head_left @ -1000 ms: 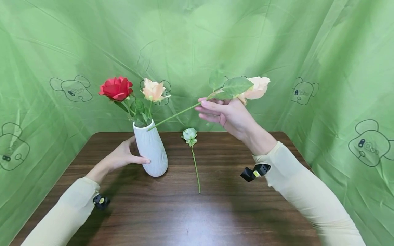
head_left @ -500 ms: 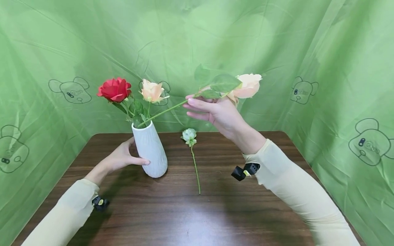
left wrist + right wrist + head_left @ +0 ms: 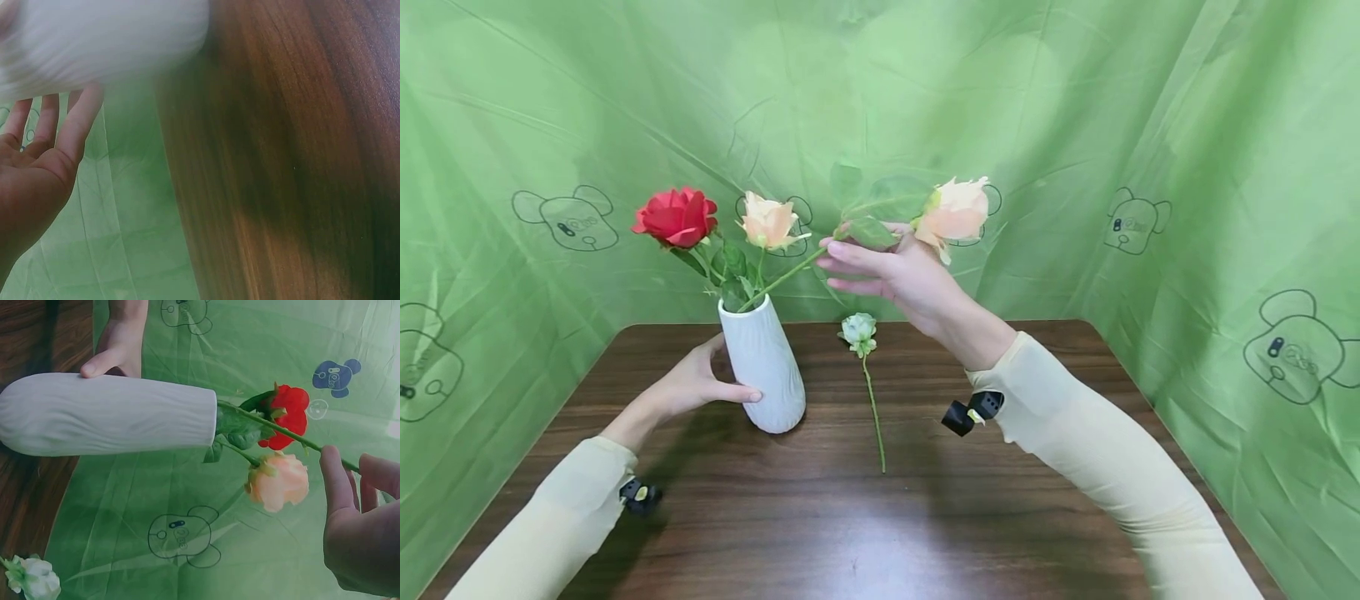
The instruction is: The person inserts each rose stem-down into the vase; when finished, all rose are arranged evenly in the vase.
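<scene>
A white ribbed vase [image 3: 763, 367] stands slightly tilted on the table, and my left hand [image 3: 688, 383] grips its lower side with the thumb in front. Inside it stand a red rose [image 3: 676, 218] and a peach rose [image 3: 770, 222]. My right hand [image 3: 895, 275] pinches the green stem of another peach rose [image 3: 957, 212], held aslant with its bloom to the right. The lower end of that stem reaches the vase's mouth; in the right wrist view the stem [image 3: 287, 431] passes at the rim, its tip hidden. The left wrist view shows fingers [image 3: 78, 125] against the vase.
A pale green-white flower [image 3: 859, 332] lies on the brown wooden table [image 3: 820, 517], right of the vase, its stem pointing toward the front. Green cloth [image 3: 865, 100] with bear drawings hangs behind and at both sides.
My right hand has moved left with the peach rose, bringing the stem's lower end from in front of the rim to the vase's mouth. The left hand keeps its grip on the vase.
</scene>
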Demonstrator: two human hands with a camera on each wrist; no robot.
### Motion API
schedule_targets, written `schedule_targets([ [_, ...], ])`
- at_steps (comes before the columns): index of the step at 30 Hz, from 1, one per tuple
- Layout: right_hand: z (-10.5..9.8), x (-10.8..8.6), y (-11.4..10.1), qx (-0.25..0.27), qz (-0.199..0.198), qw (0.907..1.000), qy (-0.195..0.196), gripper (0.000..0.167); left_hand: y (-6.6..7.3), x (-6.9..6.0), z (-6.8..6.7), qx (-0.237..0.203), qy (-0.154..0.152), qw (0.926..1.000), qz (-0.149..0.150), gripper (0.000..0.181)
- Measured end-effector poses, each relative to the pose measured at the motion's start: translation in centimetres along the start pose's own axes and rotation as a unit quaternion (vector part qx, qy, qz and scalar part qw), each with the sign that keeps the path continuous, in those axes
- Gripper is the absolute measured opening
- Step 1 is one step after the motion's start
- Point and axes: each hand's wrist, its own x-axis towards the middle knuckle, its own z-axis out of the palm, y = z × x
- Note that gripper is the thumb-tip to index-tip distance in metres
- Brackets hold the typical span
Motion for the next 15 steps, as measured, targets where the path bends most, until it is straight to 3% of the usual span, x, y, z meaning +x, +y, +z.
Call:
schedule_targets([
  [3, 0.6, 0.2, 0.1, 0.001, 0.011, 0.9999, 0.01, 0.073, 0.2, 0.0, 0.0, 0.002, 0.001, 1.0, 0.0, 0.081],
  [4, 0.8, 0.3, 0.1, 0.001, 0.01, 0.9999, 0.011, 0.071, 0.2, 0.0, 0.0, 0.004, 0.002, 1.0, 0.0, 0.081],
  [9, 1.7, 1.0, 0.7, 0.024, -0.028, 0.9989, -0.027, 0.025, 0.2, 0.1, 0.0, 0.001, 0.003, 1.0, 0.002, 0.08],
  [12, 2.2, 1.3, 1.2, 0.032, -0.035, 0.9979, -0.044, 0.02, 0.0, 0.1, 0.0, -0.005, 0.002, 1.0, 0.007, 0.079],
  [15, 2.6, 1.4, 1.6, 0.028, -0.031, 0.9984, -0.037, 0.029, -0.1, 0.0, 0.0, -0.012, -0.001, 0.9999, 0.01, 0.078],
])
